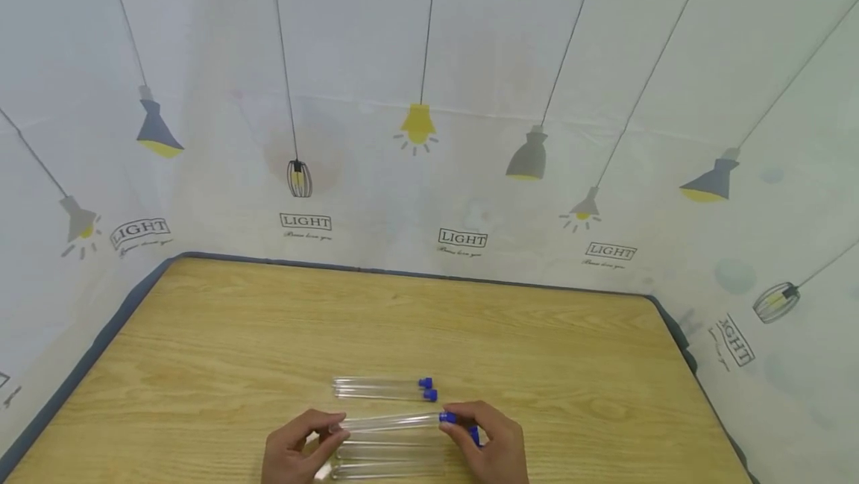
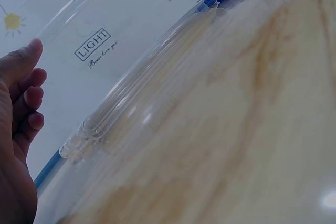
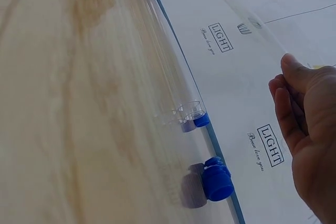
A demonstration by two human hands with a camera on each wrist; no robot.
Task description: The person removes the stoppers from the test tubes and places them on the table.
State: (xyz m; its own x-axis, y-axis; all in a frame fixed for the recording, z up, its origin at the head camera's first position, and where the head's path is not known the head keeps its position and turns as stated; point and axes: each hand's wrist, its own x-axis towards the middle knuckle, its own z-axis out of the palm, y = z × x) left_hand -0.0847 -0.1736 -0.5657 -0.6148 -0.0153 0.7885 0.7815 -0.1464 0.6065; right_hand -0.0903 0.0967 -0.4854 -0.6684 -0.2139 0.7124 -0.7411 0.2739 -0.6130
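A clear test tube [image 1: 392,423] with a blue cap [image 1: 446,417] is held level above the table, between both hands. My left hand [image 1: 302,441] pinches its rounded end with thumb and fingers. At the other end, my right hand [image 1: 495,441] pinches at the cap. Just beneath, uncapped test tubes [image 1: 389,470] lie side by side, partly covered by the hands. Loose blue caps [image 3: 217,181] sit on the table past their open ends, mostly behind my right hand in the head view. Farther back lie two test tubes [image 1: 376,388] with blue caps on.
The wood-grain table [image 1: 570,365] has a dark edge along its back and sides. Behind it hangs a pale wall covering [image 1: 362,44] printed with lamps and the word LIGHT.
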